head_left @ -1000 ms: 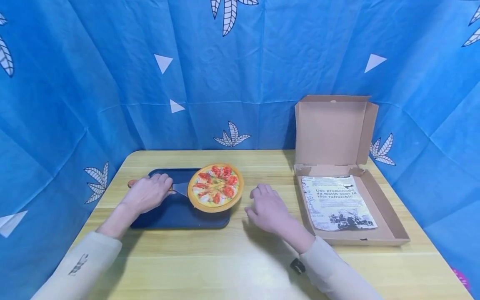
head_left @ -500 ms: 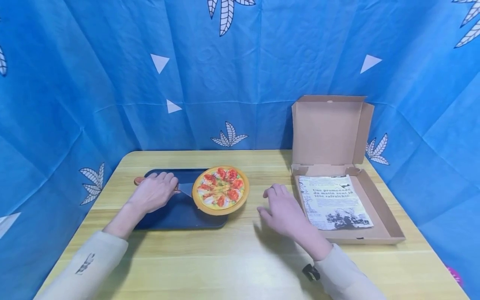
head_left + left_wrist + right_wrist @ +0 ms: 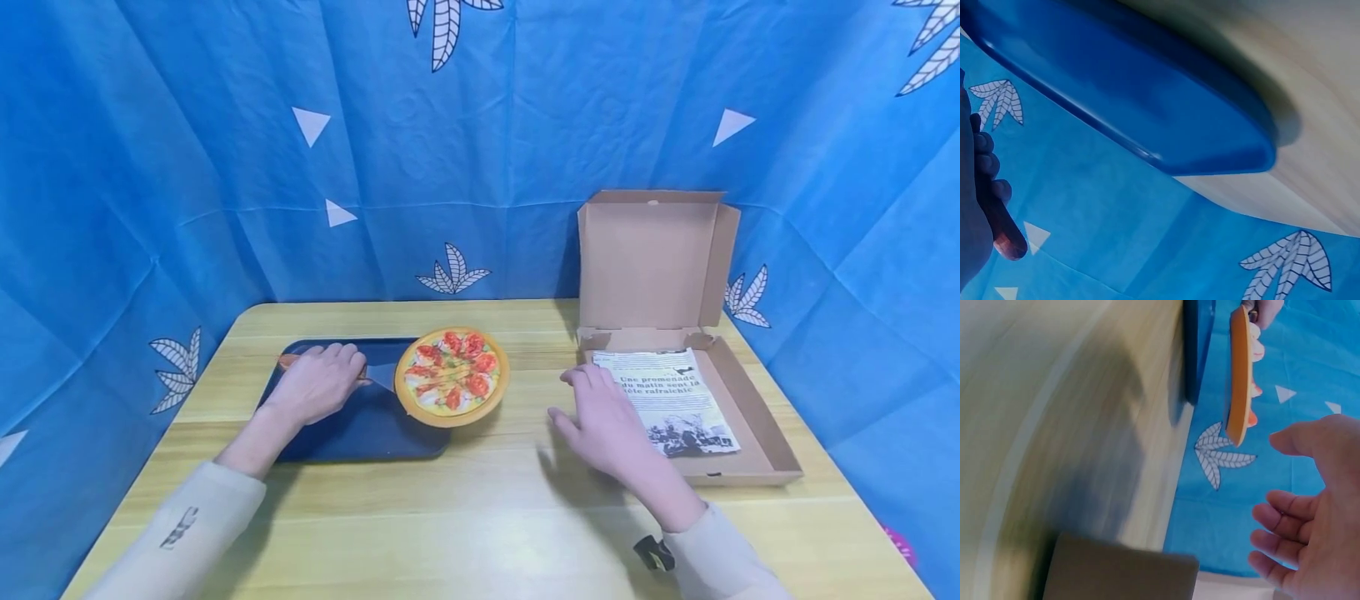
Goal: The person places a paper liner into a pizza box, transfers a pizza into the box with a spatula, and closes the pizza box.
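Note:
My left hand (image 3: 318,385) grips the wooden handle (image 3: 1005,232) of a pizza server, whose metal blade (image 3: 381,376) runs under a pizza (image 3: 452,377). The pizza has an orange-brown crust and red toppings. In the right wrist view the pizza's crust (image 3: 1241,375) shows edge-on, raised above the table. It overlaps the right end of a dark blue tray (image 3: 352,437) in the head view. My right hand (image 3: 603,417) hovers over the table with loosely bent fingers and holds nothing. It overlaps the left edge of an open cardboard pizza box (image 3: 750,471).
Printed paper (image 3: 675,392) lines the box, and its lid (image 3: 652,267) stands upright at the back. A light wooden table (image 3: 420,533) carries everything. Blue patterned cloth (image 3: 450,150) hangs behind and at both sides. A dark item (image 3: 654,553) sits by the right sleeve cuff.
The left hand has carried the server and pizza rightward, farther past the tray's right end. My right hand has moved right to the box's left edge. The head view has turned slightly right.

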`<action>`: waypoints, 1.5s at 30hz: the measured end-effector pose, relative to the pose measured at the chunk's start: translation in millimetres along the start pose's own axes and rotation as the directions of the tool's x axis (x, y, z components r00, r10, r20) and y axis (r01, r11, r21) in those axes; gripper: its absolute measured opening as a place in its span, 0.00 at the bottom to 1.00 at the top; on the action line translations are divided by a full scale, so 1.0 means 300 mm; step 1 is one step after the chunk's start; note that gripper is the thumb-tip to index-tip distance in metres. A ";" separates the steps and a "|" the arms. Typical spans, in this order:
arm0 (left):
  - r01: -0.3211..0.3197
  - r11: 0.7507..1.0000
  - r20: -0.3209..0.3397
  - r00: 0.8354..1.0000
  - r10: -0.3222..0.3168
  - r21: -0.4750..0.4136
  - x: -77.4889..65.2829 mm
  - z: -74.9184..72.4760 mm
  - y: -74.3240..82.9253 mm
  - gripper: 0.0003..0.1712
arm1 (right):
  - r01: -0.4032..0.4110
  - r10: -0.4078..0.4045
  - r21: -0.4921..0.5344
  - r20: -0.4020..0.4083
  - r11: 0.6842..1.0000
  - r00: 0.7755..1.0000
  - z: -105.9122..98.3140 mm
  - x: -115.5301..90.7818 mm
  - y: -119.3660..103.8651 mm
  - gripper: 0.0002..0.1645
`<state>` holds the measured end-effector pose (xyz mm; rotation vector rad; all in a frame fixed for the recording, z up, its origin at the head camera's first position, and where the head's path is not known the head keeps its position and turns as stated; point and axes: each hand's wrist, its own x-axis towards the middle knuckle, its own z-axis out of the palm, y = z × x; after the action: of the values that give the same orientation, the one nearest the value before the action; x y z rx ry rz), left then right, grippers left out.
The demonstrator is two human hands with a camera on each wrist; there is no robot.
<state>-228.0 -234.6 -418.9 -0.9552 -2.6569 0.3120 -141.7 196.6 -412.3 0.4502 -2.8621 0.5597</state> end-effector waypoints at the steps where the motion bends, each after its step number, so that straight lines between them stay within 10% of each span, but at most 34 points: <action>1: 0.004 1.000 0.007 1.000 -0.004 0.002 0.005 -0.001 0.005 0.16 | -0.002 0.002 0.001 -0.002 1.000 1.000 -0.002 -0.004 0.007 0.36; 45: -0.032 0.999 -0.016 0.999 0.033 0.020 0.211 -0.110 0.241 0.19 | -0.151 0.152 0.011 -0.129 0.988 0.980 -0.140 -0.118 0.372 0.40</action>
<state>-220.8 -135.6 -397.0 -0.9916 -2.6213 0.3358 -140.0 320.8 -420.2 0.1885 -2.7858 0.5934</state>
